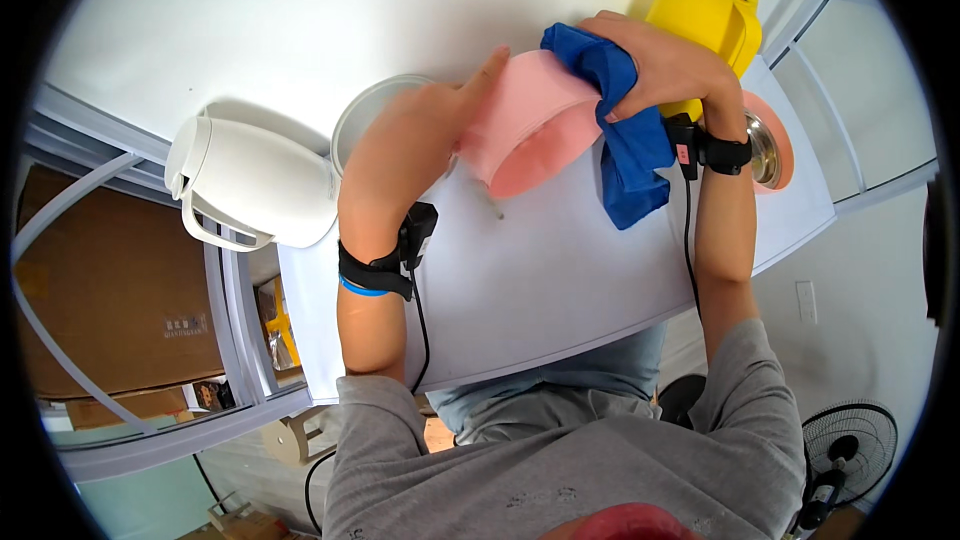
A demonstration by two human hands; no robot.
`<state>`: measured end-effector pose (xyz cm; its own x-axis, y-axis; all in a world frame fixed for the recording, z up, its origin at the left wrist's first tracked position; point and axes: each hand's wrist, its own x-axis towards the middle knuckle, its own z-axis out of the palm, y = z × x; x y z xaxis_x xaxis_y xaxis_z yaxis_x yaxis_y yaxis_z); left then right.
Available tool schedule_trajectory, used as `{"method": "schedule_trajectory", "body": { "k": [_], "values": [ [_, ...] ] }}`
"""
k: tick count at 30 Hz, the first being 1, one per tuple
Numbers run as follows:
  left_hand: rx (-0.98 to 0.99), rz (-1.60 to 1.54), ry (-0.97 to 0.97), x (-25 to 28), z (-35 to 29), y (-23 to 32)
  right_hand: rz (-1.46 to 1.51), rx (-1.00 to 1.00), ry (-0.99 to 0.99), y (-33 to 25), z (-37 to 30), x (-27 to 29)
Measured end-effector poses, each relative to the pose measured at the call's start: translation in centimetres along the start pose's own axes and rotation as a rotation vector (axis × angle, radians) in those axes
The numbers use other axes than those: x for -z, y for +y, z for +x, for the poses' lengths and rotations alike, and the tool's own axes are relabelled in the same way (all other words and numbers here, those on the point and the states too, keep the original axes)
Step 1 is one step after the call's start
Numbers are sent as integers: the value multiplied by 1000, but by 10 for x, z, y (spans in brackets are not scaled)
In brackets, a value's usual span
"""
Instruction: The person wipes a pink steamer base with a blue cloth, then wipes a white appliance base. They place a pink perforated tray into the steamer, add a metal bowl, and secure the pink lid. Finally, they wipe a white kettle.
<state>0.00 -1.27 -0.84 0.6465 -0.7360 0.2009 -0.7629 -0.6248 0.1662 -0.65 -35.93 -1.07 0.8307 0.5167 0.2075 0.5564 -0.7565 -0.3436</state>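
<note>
My left hand (410, 135) is closed on the left side of a pink bowl (530, 100), its thumb or a finger resting along the outer wall. The bowl is held tilted over the table, its opening facing down and toward me. In my right hand (668, 65) is a blue cloth (637, 175), pressed to the bowl's right side, with its loose end hanging down. Behind my left forearm shows part of a round grey dish (362, 112); the rest is hidden. Beyond my right wrist sits a pink-orange bowl with a metal inside (783, 158).
On the white table (520, 285), a white pitcher (262, 175) lies toward the left edge. A yellow pitcher (700, 5) is at the far right. A shelf with a cardboard box (110, 280) stands left of the table, and a black fan (850, 440) is at the lower right.
</note>
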Motion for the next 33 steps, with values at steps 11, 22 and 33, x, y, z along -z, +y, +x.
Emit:
{"method": "schedule_trajectory", "body": {
  "k": [11, 22, 33],
  "values": [
    [-7, -257, -14, 8, -11, -1, 39, 9, 19, -45, 1, 11],
    [155, -224, -166, 21, -7, 14, 67, -219, -119, -32, -3, 9],
    [15, -334, -129, 17, -7, 9, 85, 82, 50, -35, 10, 10]
  ]
}}
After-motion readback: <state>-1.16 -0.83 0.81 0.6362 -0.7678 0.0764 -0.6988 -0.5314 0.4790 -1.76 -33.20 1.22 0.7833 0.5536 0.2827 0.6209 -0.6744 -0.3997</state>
